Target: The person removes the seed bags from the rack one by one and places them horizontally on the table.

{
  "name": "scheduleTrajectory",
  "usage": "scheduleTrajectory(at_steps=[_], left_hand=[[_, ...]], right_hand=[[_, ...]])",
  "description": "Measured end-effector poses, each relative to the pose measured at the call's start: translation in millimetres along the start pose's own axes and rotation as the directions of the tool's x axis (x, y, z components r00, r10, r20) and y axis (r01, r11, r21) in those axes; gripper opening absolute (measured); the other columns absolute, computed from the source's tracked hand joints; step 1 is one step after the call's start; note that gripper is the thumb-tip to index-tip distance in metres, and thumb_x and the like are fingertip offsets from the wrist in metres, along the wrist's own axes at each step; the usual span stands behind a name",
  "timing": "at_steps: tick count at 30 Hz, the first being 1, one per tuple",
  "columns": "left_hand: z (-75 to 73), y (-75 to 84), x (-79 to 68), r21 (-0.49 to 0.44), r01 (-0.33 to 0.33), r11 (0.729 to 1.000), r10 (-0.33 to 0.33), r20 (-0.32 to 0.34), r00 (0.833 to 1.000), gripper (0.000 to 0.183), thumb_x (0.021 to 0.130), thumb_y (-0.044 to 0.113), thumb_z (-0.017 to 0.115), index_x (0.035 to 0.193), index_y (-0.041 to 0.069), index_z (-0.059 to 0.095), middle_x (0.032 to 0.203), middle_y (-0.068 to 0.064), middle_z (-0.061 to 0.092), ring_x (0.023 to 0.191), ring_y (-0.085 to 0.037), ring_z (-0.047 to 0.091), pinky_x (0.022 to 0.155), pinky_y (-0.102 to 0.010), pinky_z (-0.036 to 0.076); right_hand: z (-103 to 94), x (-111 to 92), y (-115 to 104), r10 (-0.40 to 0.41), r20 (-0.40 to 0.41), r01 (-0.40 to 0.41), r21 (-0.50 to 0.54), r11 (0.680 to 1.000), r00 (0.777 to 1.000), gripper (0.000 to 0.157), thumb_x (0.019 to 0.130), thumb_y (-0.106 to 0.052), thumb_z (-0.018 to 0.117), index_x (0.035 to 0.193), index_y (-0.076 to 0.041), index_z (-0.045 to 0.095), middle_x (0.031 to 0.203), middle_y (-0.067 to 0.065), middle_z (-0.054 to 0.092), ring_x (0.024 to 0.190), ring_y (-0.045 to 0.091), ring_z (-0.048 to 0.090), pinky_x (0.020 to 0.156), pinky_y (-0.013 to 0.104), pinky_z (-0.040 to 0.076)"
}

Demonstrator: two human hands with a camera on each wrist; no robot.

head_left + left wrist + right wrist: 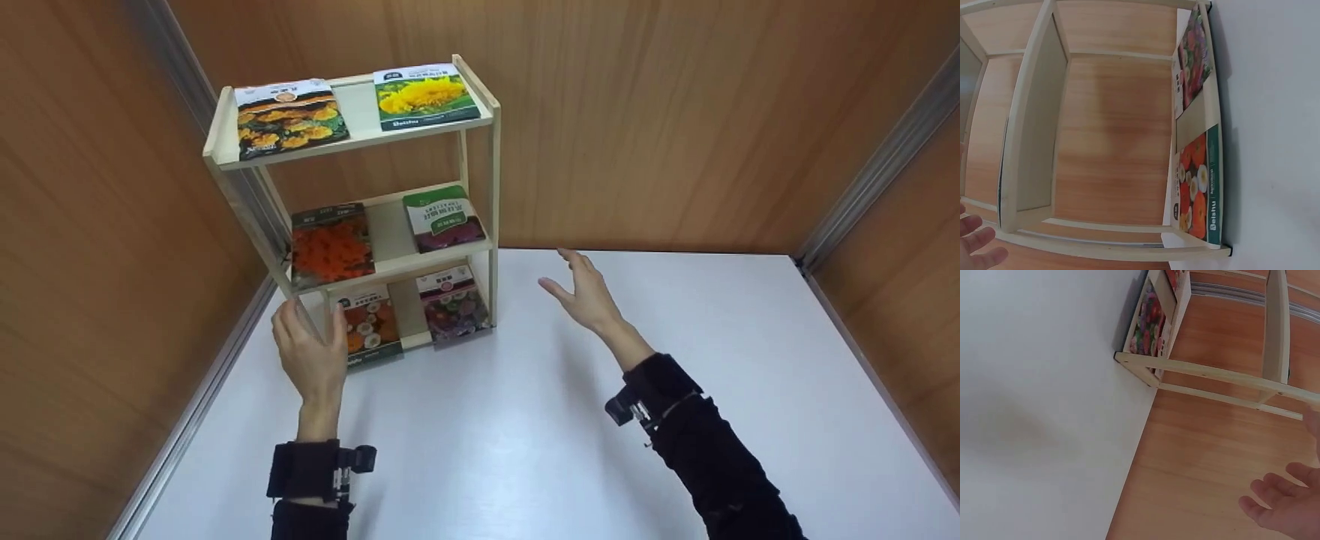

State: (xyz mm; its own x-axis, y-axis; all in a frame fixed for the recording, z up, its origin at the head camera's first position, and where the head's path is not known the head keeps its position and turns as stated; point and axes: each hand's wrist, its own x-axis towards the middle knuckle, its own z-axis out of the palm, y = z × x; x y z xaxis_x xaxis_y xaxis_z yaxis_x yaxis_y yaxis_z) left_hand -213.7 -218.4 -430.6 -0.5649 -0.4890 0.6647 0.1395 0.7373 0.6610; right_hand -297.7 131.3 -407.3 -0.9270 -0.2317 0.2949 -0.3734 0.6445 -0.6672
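A small three-tier wooden shelf (431, 262) stands at the back left and holds several flower seed packets. My left hand (311, 356) is at its front left post, fingers spread and thumb apart; whether it touches the wood I cannot tell. In the left wrist view, fingertips (979, 239) show near the post at the lower left. The packet with orange and white flowers (369, 322) on the bottom tier is nearest to that hand. My right hand (592, 296) hovers right of the shelf with loosely extended fingers, holding nothing.
The top tier carries an orange-flower packet (292, 120) and a yellow-flower packet (424, 97). Below are a red-flower packet (330, 244), a green-topped packet (442, 217) and a purple-flower packet (454, 304). Wood-grain panels (637, 127) wall in the white table (480, 450).
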Motion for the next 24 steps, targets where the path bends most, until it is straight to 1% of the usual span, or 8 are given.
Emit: scheduleTrajectory(at_steps=[3, 6, 11, 14, 16, 19, 24], left_hand=[[-3.9, 0.9, 14.7, -0.012, 0.044, 0.999, -0.044, -0.043, 0.998, 0.053, 0.080, 0.022, 0.065, 0.119, -0.007, 0.043, 0.115, -0.021, 0.044, 0.108, -0.031, 0.043, 0.085, -0.046, 0.040], [-5.4, 2.6, 28.0, -0.021, 0.064, 0.998, -0.065, -0.065, 0.996, 0.054, 0.080, 0.024, 0.064, 0.120, -0.005, 0.042, 0.114, -0.020, 0.044, 0.108, -0.029, 0.044, 0.085, -0.043, 0.042], [-4.5, 4.2, 48.0, -0.032, 0.064, 0.997, -0.066, -0.073, 0.995, 0.059, 0.079, 0.028, 0.065, 0.122, -0.005, 0.040, 0.117, -0.020, 0.042, 0.108, -0.029, 0.044, 0.085, -0.042, 0.042], [-3.9, 4.7, 57.4, -0.035, 0.079, 0.996, -0.080, -0.054, 0.995, 0.062, 0.080, 0.030, 0.064, 0.124, -0.005, 0.038, 0.120, -0.021, 0.041, 0.109, -0.031, 0.044, 0.085, -0.044, 0.040], [-4.0, 5.3, 62.3, -0.034, 0.096, 0.995, -0.097, -0.032, 0.995, 0.063, 0.080, 0.032, 0.063, 0.125, -0.005, 0.037, 0.121, -0.021, 0.041, 0.109, -0.032, 0.044, 0.086, -0.044, 0.040], [-4.5, 6.1, 67.0, -0.034, 0.103, 0.994, -0.103, -0.008, 0.995, 0.064, 0.081, 0.032, 0.062, 0.126, -0.005, 0.036, 0.122, -0.021, 0.041, 0.108, -0.033, 0.045, 0.085, -0.044, 0.041], [-6.0, 6.0, 69.7, -0.045, 0.083, 0.996, -0.083, 0.001, 0.997, 0.055, 0.084, 0.021, 0.059, 0.126, -0.008, 0.036, 0.122, -0.024, 0.043, 0.107, -0.034, 0.046, 0.086, -0.043, 0.041]], right_hand=[[-0.1, 18, -14, 0.014, 0.016, -0.014, 0.038, 0.999, 1.000, 0.065, 0.087, -0.036, 0.055, 0.132, 0.004, 0.031, 0.131, 0.022, 0.037, 0.118, 0.033, 0.038, 0.096, 0.042, 0.032], [-1.8, 34, -27, 0.025, 0.015, -0.027, 0.081, 0.996, 1.000, 0.065, 0.085, -0.036, 0.057, 0.132, 0.002, 0.032, 0.128, 0.020, 0.041, 0.116, 0.031, 0.040, 0.095, 0.040, 0.034], [-3.9, 55, -44, 0.027, 0.017, -0.030, 0.154, 0.988, 0.999, 0.065, 0.084, -0.035, 0.059, 0.133, -0.001, 0.031, 0.127, 0.018, 0.042, 0.115, 0.030, 0.041, 0.093, 0.039, 0.036], [-3.1, 65, -52, 0.030, 0.017, -0.032, 0.192, 0.981, 0.999, 0.065, 0.084, -0.033, 0.059, 0.134, -0.001, 0.030, 0.128, 0.018, 0.040, 0.117, 0.031, 0.039, 0.093, 0.041, 0.036], [-1.1, 70, -55, 0.039, 0.015, -0.041, 0.222, 0.974, 0.999, 0.064, 0.085, -0.031, 0.059, 0.134, -0.001, 0.030, 0.128, 0.019, 0.039, 0.117, 0.031, 0.038, 0.094, 0.041, 0.035], [4.1, 77, -60, 0.054, 0.023, -0.058, 0.266, 0.962, 0.998, 0.064, 0.085, -0.028, 0.059, 0.134, 0.000, 0.029, 0.128, 0.020, 0.039, 0.117, 0.031, 0.038, 0.094, 0.041, 0.034], [14.6, 86, -66, 0.038, 0.023, -0.044, 0.331, 0.943, 0.999, 0.059, 0.085, -0.021, 0.058, 0.132, 0.002, 0.030, 0.123, 0.022, 0.042, 0.112, 0.031, 0.042, 0.093, 0.039, 0.037]])
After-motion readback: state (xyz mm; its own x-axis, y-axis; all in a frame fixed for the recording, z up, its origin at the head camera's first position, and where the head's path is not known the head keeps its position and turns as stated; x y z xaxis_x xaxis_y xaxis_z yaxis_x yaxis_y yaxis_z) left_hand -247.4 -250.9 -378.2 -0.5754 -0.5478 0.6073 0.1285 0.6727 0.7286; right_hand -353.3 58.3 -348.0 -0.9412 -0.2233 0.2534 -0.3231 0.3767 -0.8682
